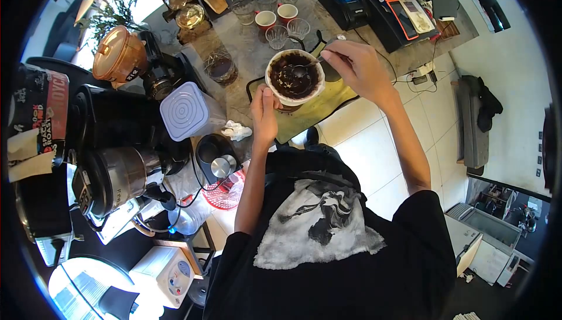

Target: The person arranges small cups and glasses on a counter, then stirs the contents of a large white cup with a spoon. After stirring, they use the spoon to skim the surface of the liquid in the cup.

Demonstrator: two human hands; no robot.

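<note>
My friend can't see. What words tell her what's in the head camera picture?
A person's right hand holds a spoon in a white coffee dripper full of wet dark grounds, while the left hand steadies its rim. Around it, a cluttered counter holds glasses, red cups and coffee machines.

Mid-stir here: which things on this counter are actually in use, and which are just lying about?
In use:
- left hand steadying the dripper
- white coffee dripper with wet grounds
- spoon in the grounds, held by the right hand

Lying about:
- red cups
- empty glasses
- lidded plastic container
- receipt printer
- crumpled tissue
</note>
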